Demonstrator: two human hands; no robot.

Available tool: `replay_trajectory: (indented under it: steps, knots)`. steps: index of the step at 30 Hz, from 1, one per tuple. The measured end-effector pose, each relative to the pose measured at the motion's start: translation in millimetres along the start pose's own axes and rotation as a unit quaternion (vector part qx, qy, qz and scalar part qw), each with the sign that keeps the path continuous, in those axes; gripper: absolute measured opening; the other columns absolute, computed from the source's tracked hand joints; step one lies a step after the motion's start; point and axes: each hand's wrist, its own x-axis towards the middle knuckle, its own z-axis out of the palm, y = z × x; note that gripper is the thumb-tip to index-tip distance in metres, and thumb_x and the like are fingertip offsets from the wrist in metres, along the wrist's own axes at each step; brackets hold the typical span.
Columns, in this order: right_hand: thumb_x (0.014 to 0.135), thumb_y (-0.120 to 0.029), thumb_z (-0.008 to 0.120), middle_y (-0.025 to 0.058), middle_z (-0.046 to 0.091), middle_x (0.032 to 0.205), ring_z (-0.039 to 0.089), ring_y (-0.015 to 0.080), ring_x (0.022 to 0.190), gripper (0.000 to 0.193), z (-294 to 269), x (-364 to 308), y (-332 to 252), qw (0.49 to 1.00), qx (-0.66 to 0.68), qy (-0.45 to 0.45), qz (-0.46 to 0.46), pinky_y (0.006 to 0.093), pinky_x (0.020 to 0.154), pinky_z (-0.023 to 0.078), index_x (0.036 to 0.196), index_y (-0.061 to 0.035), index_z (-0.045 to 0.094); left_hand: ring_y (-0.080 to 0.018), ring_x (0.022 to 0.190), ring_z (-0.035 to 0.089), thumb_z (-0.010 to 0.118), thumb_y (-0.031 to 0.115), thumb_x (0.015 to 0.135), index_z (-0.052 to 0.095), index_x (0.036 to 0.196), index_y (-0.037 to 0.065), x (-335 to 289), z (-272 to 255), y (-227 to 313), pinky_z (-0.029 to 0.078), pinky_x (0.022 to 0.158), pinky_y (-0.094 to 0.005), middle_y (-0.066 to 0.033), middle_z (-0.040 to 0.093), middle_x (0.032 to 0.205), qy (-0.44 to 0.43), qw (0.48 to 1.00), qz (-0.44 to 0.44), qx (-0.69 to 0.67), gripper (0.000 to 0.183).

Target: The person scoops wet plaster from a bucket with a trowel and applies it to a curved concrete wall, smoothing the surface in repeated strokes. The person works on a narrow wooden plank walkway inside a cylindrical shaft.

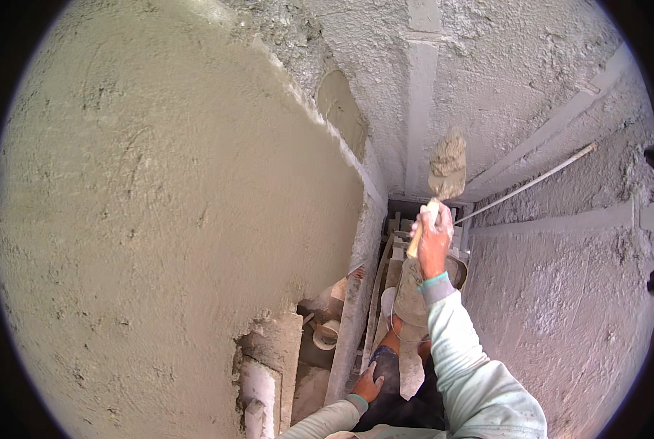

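My right hand (434,238) grips the pale handle of a trowel (456,183), with the arm stretched forward. A heap of wet grey mortar (449,151) lies on its blade, in front of the rough wall. My left hand (368,384) rests on my leg near the knee, fingers stretched out, holding nothing. Below my right wrist stands a container of grey mortar (413,300), partly hidden by the forearm and sleeve.
A broad, freshly mortared wall (173,190) fills the left side, ending at a pale vertical edge. Rough grey walls (561,293) with flat strips enclose the right and far sides. A thin pole (535,179) leans there. Boards (385,282) lie underfoot; a round white object (327,335) sits beyond an opening.
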Motion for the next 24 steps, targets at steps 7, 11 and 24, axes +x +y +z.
replay_trajectory:
  steps: [7,11,24]
  knots:
    - [0.097,-0.015,0.060,0.0343,0.052,0.144,0.051,0.0467,0.135,0.058,227.2,61.7,-48.1,0.949,-0.299,-0.020,-0.092,0.0483,0.118,0.039,0.146,0.0128,0.044,-0.0410,0.136,0.053,0.063,0.039,0.099,0.043,0.155,0.008,-17.3,-27.8,-30.3,0.042,0.113,-0.0464,-0.0236,0.053,0.151,0.034,0.995,-0.098,0.009,0.068]
    - [0.097,-0.017,0.067,0.0285,0.064,0.104,0.066,0.0454,0.093,0.039,198.3,-11.2,-55.6,0.927,-0.235,-0.148,-0.251,0.0516,0.084,0.051,0.123,0.0054,0.050,-0.0438,0.135,0.052,0.066,0.038,0.097,0.039,0.157,0.005,0.3,-26.0,-30.9,0.043,0.113,-0.0478,-0.0271,0.052,0.150,0.003,0.993,-0.099,0.063,0.073]
    - [0.101,-0.029,0.052,0.0247,0.070,0.123,0.067,0.0426,0.115,0.042,-277.5,-132.1,225.3,0.581,-0.708,-0.278,0.289,0.0486,0.100,0.053,0.125,0.0022,0.066,-0.0406,0.150,0.032,0.078,0.045,0.085,0.015,0.166,0.013,58.8,41.6,18.2,0.035,0.118,-0.0560,-0.0184,0.025,0.167,-0.088,0.966,-0.115,0.215,0.107]
